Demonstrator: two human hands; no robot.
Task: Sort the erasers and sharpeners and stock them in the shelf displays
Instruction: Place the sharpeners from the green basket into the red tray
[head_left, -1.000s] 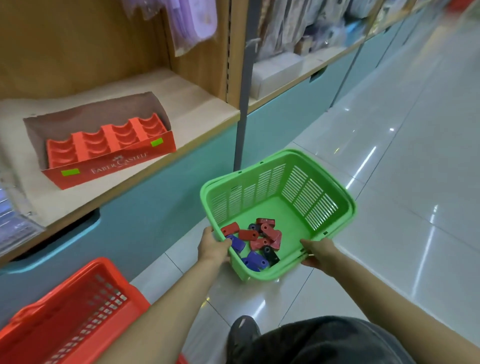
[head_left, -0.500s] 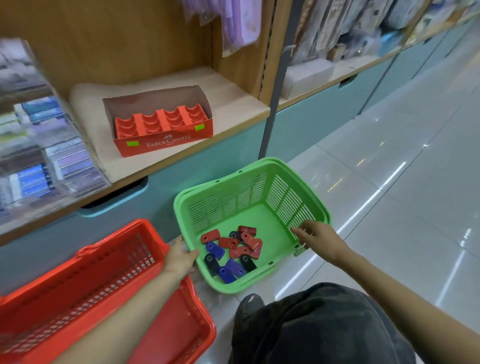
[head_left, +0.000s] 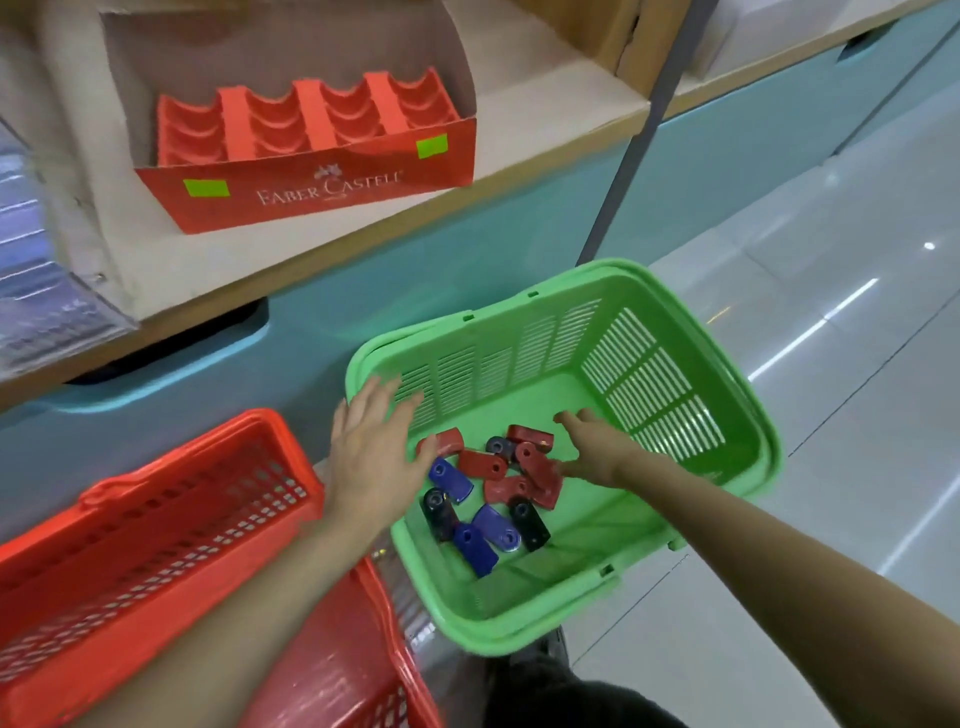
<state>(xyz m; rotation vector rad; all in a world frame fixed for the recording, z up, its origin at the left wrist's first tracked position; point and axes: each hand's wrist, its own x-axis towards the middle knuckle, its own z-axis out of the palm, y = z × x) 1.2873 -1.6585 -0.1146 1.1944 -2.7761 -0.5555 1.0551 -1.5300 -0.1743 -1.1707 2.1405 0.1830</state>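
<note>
A green basket (head_left: 691, 332) stands on the floor with several red, blue and black sharpeners (head_left: 488, 488) piled on its bottom. My left hand (head_left: 374, 447) hovers over the basket's left rim with fingers spread, holding nothing. My right hand (head_left: 592, 447) reaches down into the basket, fingers relaxed, right beside the red sharpeners (head_left: 535, 457); whether it touches them is unclear. On the wooden shelf (head_left: 519, 156) above sits a red Faber-Castell display tray (head_left: 311, 156) with no items in its slots.
A red basket (head_left: 156, 545) stands on the floor at the left, touching the green one. A clear acrylic display (head_left: 36, 291) sits at the shelf's left end. A grey shelf post (head_left: 634, 145) rises behind the green basket. Glossy tiled floor extends to the right.
Both hands have left the green basket's rim. The right hand has gone inside toward the sharpeners and the left has risen over the left rim. The view has moved closer to the shelf.
</note>
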